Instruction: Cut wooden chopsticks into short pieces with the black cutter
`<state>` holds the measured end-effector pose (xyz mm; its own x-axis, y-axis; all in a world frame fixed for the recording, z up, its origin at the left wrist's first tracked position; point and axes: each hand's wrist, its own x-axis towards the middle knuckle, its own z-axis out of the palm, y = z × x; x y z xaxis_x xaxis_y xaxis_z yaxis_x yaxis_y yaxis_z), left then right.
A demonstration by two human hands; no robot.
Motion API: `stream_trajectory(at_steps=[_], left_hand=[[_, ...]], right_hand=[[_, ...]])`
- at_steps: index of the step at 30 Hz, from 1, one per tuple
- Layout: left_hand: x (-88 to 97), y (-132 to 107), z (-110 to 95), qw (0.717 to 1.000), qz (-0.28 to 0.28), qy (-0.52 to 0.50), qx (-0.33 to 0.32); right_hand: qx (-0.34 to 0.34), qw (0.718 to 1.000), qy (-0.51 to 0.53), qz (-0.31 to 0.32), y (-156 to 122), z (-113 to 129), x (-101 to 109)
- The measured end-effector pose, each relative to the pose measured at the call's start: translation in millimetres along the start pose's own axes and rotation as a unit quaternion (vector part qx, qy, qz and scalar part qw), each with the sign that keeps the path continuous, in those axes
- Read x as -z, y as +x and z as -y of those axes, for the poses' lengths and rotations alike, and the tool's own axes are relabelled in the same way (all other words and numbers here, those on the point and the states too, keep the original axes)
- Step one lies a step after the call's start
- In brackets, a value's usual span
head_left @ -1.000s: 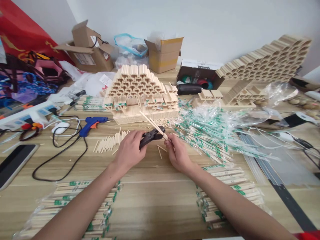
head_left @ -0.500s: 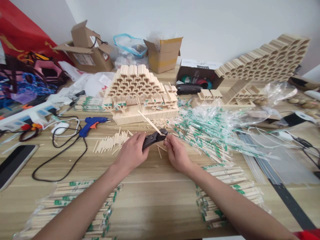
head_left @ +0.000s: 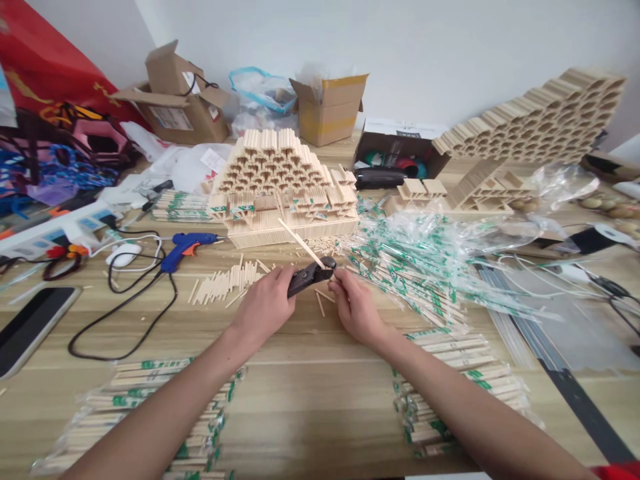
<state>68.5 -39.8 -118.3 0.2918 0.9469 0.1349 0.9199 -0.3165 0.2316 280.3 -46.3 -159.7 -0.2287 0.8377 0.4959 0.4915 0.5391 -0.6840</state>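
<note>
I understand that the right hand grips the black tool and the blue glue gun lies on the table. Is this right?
Not quite: the head view shows the left hand gripping the black tool, not the right hand. The blue glue gun does lie on the table.

Single stick point(head_left: 300, 242) at black cutter point(head_left: 303, 279); apparently two before.

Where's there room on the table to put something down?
Mostly the bare table between the left stick bundle and right stick bundle. A smaller patch sits inside the looped black cord. Crowded: around the green-printed wrappers and stick model.
</note>
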Motion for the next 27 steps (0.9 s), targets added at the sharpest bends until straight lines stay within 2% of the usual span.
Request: stream_trajectory(at_steps=[6, 9, 15, 20, 27], left_hand=[[1.3, 0.0, -0.9, 1.000, 0.005, 0.012, 0.006], [-0.3, 0.0, -0.2, 1.000, -0.010, 0.012, 0.001], [-3.5, 4.7, 10.0, 0.996, -0.087, -0.015, 0.005], [3.4, 11.1, 22.8, 0.984, -0.166, -0.055, 0.033], [15.1, 7.5, 21.5, 0.979, -0.153, -0.114, 0.066]], right_hand=[[0.004, 1.000, 0.002, 0.001, 1.0, 1.9, 1.1], [0.002, 1.000, 0.001, 0.006, 2.3, 3.3, 2.4], [-0.005, 1.000, -0.028, -0.003, 6.5, 3.1, 3.9], [-0.029, 0.997, -0.066, -0.021, 6.1, -2.7, 2.0], [-0.059, 0.990, -0.127, -0.022, 1.2, -16.1, -1.9]])
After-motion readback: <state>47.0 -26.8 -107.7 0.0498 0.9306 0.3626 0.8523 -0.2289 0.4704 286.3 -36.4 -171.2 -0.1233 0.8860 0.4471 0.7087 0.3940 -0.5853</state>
